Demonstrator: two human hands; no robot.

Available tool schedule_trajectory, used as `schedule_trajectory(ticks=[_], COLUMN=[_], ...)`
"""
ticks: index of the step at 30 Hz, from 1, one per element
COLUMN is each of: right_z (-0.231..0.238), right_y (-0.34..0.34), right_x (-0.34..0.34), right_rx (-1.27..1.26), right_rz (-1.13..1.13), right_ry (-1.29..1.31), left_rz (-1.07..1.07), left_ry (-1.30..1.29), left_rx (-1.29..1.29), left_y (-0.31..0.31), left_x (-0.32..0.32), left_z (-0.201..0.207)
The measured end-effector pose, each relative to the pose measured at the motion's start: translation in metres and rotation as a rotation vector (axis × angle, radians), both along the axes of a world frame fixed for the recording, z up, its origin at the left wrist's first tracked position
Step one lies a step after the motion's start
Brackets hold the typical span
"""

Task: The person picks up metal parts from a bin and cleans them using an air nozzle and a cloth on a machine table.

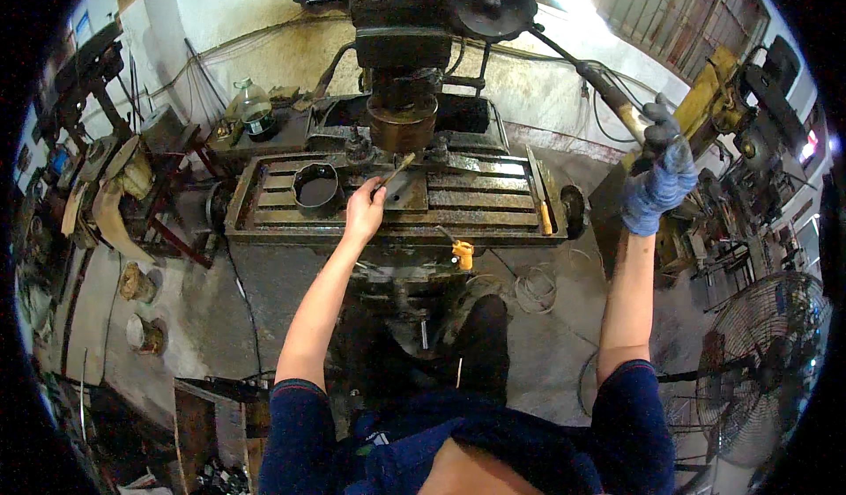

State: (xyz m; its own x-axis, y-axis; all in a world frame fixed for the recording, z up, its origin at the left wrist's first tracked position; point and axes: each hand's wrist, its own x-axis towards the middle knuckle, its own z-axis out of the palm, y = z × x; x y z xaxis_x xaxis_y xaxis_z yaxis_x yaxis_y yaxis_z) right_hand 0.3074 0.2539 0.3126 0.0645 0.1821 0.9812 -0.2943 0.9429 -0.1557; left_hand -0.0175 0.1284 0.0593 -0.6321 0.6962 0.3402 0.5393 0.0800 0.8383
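Observation:
My bare left hand (pixel 363 213) is closed around a thin brush (pixel 402 166), its tip pointing up and right toward the machine's spindle (pixel 401 123). Under that spindle a flat metal workpiece (pixel 407 197) lies on the slotted machine table (pixel 493 220). Beside my left hand stands a round can (pixel 318 210) with dark liquid inside. On the right, my right hand (pixel 659 178), in a blue-grey glove, is raised with its fingers wrapped round the end of a long lever (pixel 604 85) that runs up to the machine head (pixel 401 41).
A file with a yellow handle (pixel 545 219) lies along the table's right end. A yellow-bodied bottle or tool (pixel 463 255) hangs at the front edge. At the right stands a large fan (pixel 758 372). A clear jug (pixel 254 112) sits at the back left; cable coils (pixel 534 291) lie on the floor.

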Motion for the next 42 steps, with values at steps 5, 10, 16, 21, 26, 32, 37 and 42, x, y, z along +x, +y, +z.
schedule_trajectory(ticks=[5, 10, 16, 21, 26, 32, 37, 42], right_z=[0.030, 0.081, 0.111, 0.020, -0.197, -0.352, -0.418, -0.436], right_y=[0.002, 0.047, 0.023, -0.020, -0.002, -0.021, -0.012, -0.023], right_x=[-0.001, 0.012, 0.007, 0.003, 0.022, -0.020, -0.060, -0.067], right_rx=[-0.110, 0.412, -0.060, -0.282, -0.857, -1.436, -1.467, -1.252], right_rz=[0.027, -0.530, -0.031, -0.331, -0.152, 0.150, 0.344, 0.020], right_ry=[0.057, -0.054, -0.067, -0.019, -0.636, -1.111, -0.976, -0.813], left_rz=[0.023, 0.144, 0.142, 0.245, 0.373, 0.257, 0.252, 0.248], left_ry=[0.068, 0.113, 0.142, 0.406, 0.509, 0.513, 0.457, 0.437], left_rx=[0.079, 0.012, 0.037, 0.064, -0.138, -0.510, -0.487, -0.366], left_y=[0.015, 0.022, 0.000, -0.075, -0.095, -0.114, -0.129, -0.168], left_x=[-0.004, -0.008, -0.009, -0.048, -0.082, -0.088, -0.082, -0.098], left_z=[-0.008, -0.004, 0.007, 0.013, 0.025, 0.016, 0.033, 0.025])
